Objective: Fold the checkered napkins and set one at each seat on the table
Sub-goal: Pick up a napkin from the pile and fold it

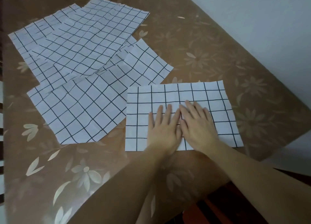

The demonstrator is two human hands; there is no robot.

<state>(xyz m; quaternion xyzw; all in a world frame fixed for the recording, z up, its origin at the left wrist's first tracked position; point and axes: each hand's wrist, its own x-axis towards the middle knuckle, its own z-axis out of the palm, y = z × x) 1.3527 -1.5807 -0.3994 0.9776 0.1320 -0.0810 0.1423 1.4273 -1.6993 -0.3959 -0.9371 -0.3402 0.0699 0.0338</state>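
A white napkin with a black grid [217,97] lies flat near the table's front edge as a wide rectangle. My left hand [164,129] and my right hand [197,124] both press flat on its middle, fingers straight and side by side, index fingers touching. To the left lies a loose pile of other checkered napkins [79,45], overlapping and creased; the nearest one [80,112] is spread open beside the pressed napkin, with one edge tucked under it.
The table wears a brown cloth with pale flowers [218,43]. Its right edge runs diagonally along a white wall [269,13]. Dark floor shows beneath the front edge at the lower right.
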